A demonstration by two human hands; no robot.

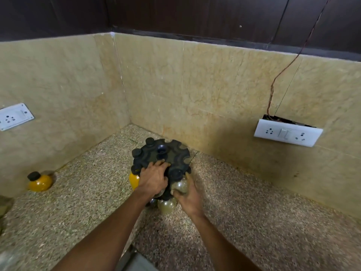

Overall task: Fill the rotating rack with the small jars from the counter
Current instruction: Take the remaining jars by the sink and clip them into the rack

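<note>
The black rotating rack point(175, 153) stands in the counter's corner, with black-lidded jars hanging in several of its slots. My left hand point(153, 178) lies flat on the near part of its top disc, fingers spread, gripping the rim. My right hand point(187, 196) is wrapped around a small clear jar point(180, 185) with greenish contents, held against a slot at the rack's near right edge. A yellow-filled jar point(134, 179) hangs at the rack's left side. Another clear jar point(166, 205) sits low in front. One yellow jar with a black lid point(39, 182) stands on the counter far left.
Beige tiled walls close the corner behind and left of the rack. A white socket plate point(287, 133) with a loose wire hangs on the right wall, another socket plate point(14, 116) on the left wall. Speckled counter point(254, 212) stretches to the right.
</note>
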